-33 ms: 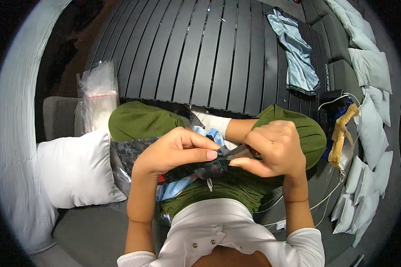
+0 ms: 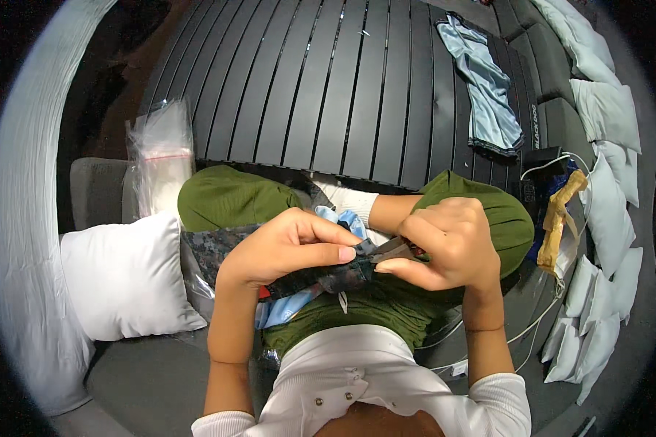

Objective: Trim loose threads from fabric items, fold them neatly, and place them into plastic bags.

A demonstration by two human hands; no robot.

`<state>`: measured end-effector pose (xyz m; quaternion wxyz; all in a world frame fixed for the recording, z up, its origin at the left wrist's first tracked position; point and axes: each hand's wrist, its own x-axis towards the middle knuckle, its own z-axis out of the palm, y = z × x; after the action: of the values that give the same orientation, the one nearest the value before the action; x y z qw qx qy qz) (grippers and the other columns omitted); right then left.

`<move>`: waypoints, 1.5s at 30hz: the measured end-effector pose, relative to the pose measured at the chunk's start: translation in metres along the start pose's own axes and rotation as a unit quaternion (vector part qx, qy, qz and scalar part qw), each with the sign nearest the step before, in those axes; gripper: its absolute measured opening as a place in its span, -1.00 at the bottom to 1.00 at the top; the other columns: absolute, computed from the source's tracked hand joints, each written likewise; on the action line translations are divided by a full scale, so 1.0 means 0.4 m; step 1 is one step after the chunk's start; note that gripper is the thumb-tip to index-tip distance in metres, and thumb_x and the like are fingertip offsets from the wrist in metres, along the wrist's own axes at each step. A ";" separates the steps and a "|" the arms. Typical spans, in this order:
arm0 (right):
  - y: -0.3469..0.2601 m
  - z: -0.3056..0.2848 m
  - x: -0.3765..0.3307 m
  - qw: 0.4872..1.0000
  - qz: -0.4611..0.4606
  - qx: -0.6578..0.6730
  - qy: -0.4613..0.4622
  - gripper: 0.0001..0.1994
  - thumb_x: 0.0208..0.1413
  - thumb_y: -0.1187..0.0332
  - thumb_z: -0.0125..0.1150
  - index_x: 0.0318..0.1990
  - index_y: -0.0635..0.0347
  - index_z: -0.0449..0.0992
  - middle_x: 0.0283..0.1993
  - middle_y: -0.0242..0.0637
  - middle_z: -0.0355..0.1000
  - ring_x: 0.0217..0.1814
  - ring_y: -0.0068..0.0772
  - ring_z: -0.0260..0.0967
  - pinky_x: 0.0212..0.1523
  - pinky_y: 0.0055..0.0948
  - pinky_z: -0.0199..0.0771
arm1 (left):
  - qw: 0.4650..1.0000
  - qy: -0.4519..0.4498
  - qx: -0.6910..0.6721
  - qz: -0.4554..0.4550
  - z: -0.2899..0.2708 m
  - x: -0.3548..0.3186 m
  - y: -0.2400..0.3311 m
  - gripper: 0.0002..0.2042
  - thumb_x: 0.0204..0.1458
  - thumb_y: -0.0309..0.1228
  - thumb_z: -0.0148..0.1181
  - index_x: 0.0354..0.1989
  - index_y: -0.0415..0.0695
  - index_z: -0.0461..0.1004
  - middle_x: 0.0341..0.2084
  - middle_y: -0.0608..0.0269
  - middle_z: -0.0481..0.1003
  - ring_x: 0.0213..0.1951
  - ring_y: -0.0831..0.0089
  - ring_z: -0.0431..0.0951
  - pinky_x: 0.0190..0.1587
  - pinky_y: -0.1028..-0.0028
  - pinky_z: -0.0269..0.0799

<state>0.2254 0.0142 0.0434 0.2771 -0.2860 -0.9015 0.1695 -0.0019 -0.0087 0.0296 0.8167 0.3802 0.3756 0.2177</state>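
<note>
A dark camouflage-patterned cloth piece (image 2: 342,277) lies across my lap. My left hand (image 2: 288,247) pinches its edge between thumb and forefinger. Beside it, the fingers of my right hand (image 2: 448,244) are curled, the thumb reaching toward the cloth. They close on a narrow dark grey strip (image 2: 391,251); whether this belongs to the cloth is hard to make out. A bit of red shows on the cloth near my left wrist. Shiny light-blue fabric (image 2: 288,309) shows below the cloth and again just beyond my left fingers.
Ahead stands a black slatted table (image 2: 306,87) with a light-blue satin garment (image 2: 481,87) at its right. Clear plastic bags (image 2: 164,156) and a white pillow (image 2: 127,280) are on my left. White cables (image 2: 536,328), a yellow cloth strap (image 2: 561,218) and several small white cushions (image 2: 605,182) are on the right.
</note>
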 end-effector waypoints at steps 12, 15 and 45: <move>-0.011 -0.002 0.006 0.999 -0.004 -0.010 -0.042 -0.62 -0.29 0.06 0.29 -0.69 0.13 0.29 -0.79 -0.38 0.17 -0.79 -0.34 0.15 -0.75 -0.46 0.08 | 0.997 -0.019 0.067 0.043 0.007 0.001 -0.002 -0.78 -0.06 -0.53 0.09 -0.23 -0.37 0.45 -0.36 0.21 0.50 -0.32 0.63 0.42 -0.21 0.62 0.31; -0.018 -0.002 0.007 0.999 0.000 -0.026 -0.036 -0.62 -0.27 0.06 0.28 -0.70 0.13 0.29 -0.79 -0.38 0.16 -0.79 -0.34 0.15 -0.75 -0.46 0.09 | 0.998 -0.005 0.059 0.015 0.007 0.002 -0.003 -0.78 -0.07 -0.55 0.07 -0.24 -0.40 0.45 -0.31 0.12 0.50 -0.26 0.55 0.44 -0.14 0.56 0.31; -0.001 0.003 0.002 0.999 0.001 0.007 -0.050 -0.62 -0.27 0.06 0.27 -0.69 0.13 0.28 -0.80 -0.39 0.15 -0.79 -0.32 0.15 -0.75 -0.45 0.07 | 0.996 -0.048 0.034 0.070 -0.007 0.006 -0.021 -0.76 0.00 -0.49 0.05 -0.17 -0.36 0.42 -0.35 0.27 0.49 -0.31 0.68 0.40 -0.23 0.66 0.30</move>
<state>0.2239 0.0142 0.0428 0.2329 -0.2763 -0.9129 0.1899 -0.0018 -0.0110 0.0208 0.8034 0.4428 0.3156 0.2429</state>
